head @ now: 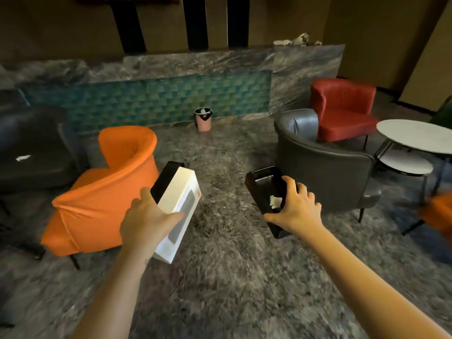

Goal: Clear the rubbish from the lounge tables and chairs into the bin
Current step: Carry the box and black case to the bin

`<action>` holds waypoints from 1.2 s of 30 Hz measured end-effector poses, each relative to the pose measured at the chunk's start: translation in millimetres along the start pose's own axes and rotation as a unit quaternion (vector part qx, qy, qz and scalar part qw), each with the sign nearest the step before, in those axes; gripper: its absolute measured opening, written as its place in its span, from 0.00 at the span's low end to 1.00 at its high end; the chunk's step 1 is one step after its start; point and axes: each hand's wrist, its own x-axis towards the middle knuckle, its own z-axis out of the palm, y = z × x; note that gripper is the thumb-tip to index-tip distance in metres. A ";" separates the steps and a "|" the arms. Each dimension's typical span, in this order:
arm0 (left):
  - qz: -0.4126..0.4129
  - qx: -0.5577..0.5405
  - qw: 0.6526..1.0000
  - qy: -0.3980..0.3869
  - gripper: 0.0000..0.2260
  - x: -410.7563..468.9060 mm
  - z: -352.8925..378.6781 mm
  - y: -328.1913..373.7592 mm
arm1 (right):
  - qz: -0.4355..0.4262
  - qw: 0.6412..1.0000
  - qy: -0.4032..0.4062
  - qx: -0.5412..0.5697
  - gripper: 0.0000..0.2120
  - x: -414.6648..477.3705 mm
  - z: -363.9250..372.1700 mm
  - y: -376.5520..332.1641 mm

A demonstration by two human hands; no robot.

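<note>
Left hand [146, 216] has its fingers [175, 216] wrapped round the white box [181, 199], the right hand [296, 206] grips the black tray [265, 184] by its edge, and the bin [203, 119] is well off by the far wall. Tbh the loose scrap [276, 201] in that tray probably slides out onto the carpet [227, 265] if the tray tips on the walk over.

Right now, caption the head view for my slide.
Left hand holds a white box, right hand a black tray, pink bin ahead.
</note>
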 end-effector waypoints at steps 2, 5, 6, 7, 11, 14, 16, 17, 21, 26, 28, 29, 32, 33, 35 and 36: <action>-0.015 0.002 1.000 0.005 0.28 62.2 10.7 23.9 | -0.003 1.000 -0.009 -0.002 0.49 74.1 4.1 -12.8; -0.016 0.008 1.000 0.003 0.30 148.4 35.2 48.7 | -0.010 1.000 -0.020 0.010 0.48 175.4 19.2 -30.8; -0.016 0.010 1.000 0.002 0.31 178.1 46.8 54.6 | -0.016 1.000 -0.023 0.013 0.48 209.2 28.0 -35.8; -0.017 0.009 1.000 0.001 0.31 208.3 60.0 59.4 | -0.020 0.999 -0.022 0.016 0.48 243.1 38.4 -39.5; -0.024 0.002 1.000 0.006 0.33 339.5 115.2 78.2 | -0.039 0.999 -0.025 -0.005 0.49 380.6 77.8 -53.2; -0.028 -0.013 1.000 0.000 0.30 455.7 155.1 106.5 | -0.038 0.999 -0.024 -0.012 0.49 497.6 99.2 -68.6; -0.024 -0.018 1.000 -0.005 0.29 528.9 175.5 130.3 | -0.037 0.999 -0.031 -0.017 0.49 573.9 107.4 -82.6; -0.022 -0.014 1.000 -0.009 0.28 563.5 184.3 142.6 | -0.035 0.999 -0.034 -0.021 0.49 609.5 110.0 -90.0; -0.018 0.001 1.000 -0.023 0.28 698.8 212.0 187.0 | -0.035 0.998 -0.032 -0.029 0.49 743.2 121.6 -116.8; -0.023 -0.010 1.000 -0.010 0.27 868.0 260.9 225.9 | -0.036 0.998 -0.024 -0.035 0.50 911.2 161.2 -136.0; -0.019 -0.021 0.999 -0.015 0.26 939.8 287.8 238.0 | -0.039 0.998 -0.028 -0.038 0.49 985.2 185.5 -145.4; -0.015 -0.027 0.999 -0.014 0.26 976.3 300.3 244.6 | -0.046 0.998 -0.025 -0.033 0.50 1023.8 197.3 -151.3; -0.023 -0.018 1.000 -0.011 0.26 1086.0 326.3 271.1 | -0.069 0.997 -0.021 -0.021 0.49 1143.6 221.3 -178.3; -0.027 -0.011 1.000 -0.010 0.26 1120.9 332.1 279.6 | -0.075 0.997 -0.022 -0.018 0.49 1182.4 227.4 -189.2; -0.029 -0.008 0.999 -0.010 0.27 1190.3 340.7 296.8 | -0.085 0.996 -0.025 -0.015 0.49 1258.1 237.6 -215.1; -0.029 -0.006 1.000 -0.010 0.28 1224.1 343.4 304.8 | -0.091 0.995 -0.024 -0.015 0.49 1294.2 242.5 -228.8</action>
